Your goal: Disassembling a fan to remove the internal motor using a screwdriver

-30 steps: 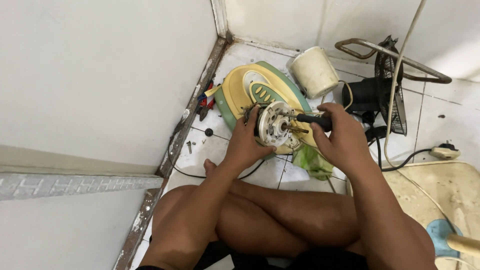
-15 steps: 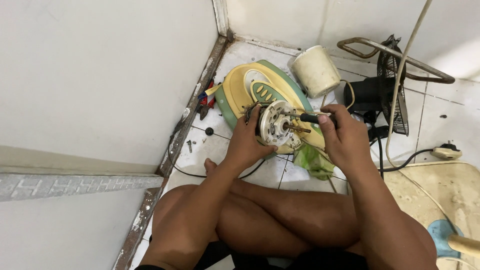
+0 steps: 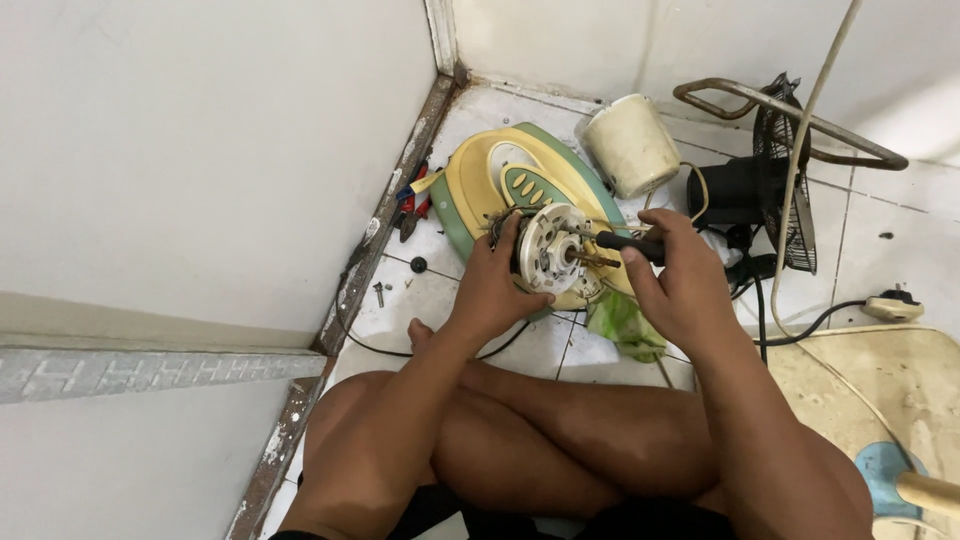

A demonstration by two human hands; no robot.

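I sit cross-legged on a tiled floor. My left hand (image 3: 492, 285) grips a round white fan motor (image 3: 552, 248) by its left side and holds it above the floor. A screwdriver with a black handle (image 3: 628, 244) is in my right hand (image 3: 677, 283), its tip against the motor's face near the shaft. Under the motor lies a yellow and green fan base (image 3: 500, 185) with a row of buttons.
A cream plastic cup-shaped housing (image 3: 630, 146) lies behind the base. A black fan guard and metal stand (image 3: 785, 170) are at the right, with cables (image 3: 800, 325) across the tiles. Red-handled pliers (image 3: 412, 205) and loose screws (image 3: 380, 292) lie by the wall. A green rag (image 3: 625, 325) sits under my right hand.
My right hand has shifted slightly with the screwdriver against the motor. The left hand keeps the motor in about the same place.
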